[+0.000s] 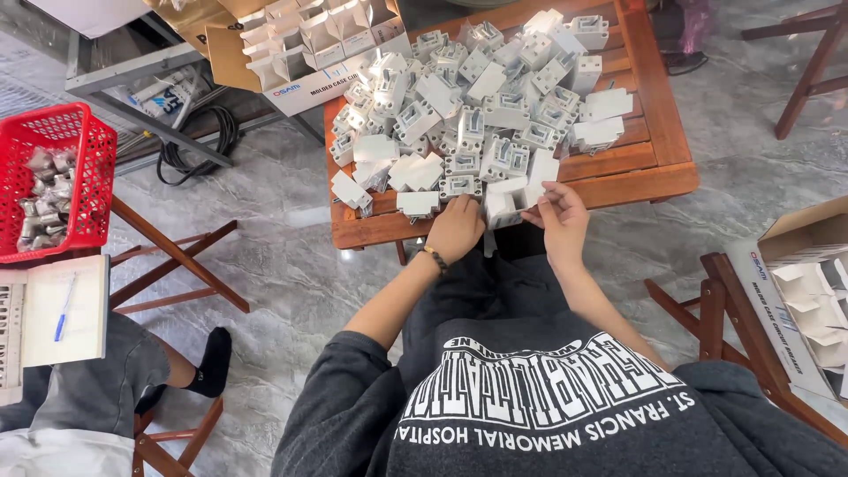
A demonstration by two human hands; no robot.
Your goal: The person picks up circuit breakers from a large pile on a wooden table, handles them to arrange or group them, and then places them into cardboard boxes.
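Observation:
A big heap of white plastic breaker parts (481, 97) covers a low wooden slatted table (649, 163). At the table's near edge both of my hands meet over one white part (502, 209). My left hand (456, 227), with a beaded bracelet at the wrist, is curled against that part's left side. My right hand (558, 216) pinches its right side with fingers bent. Whether the part is lifted off the table or resting on it is unclear.
A cardboard box with white divider cells (318, 40) stands at the table's far left. A red basket of grey metal pieces (53, 177) sits at left beside another person's leg and a notebook with a blue pen (64, 309). Another divided box (808, 300) is at right.

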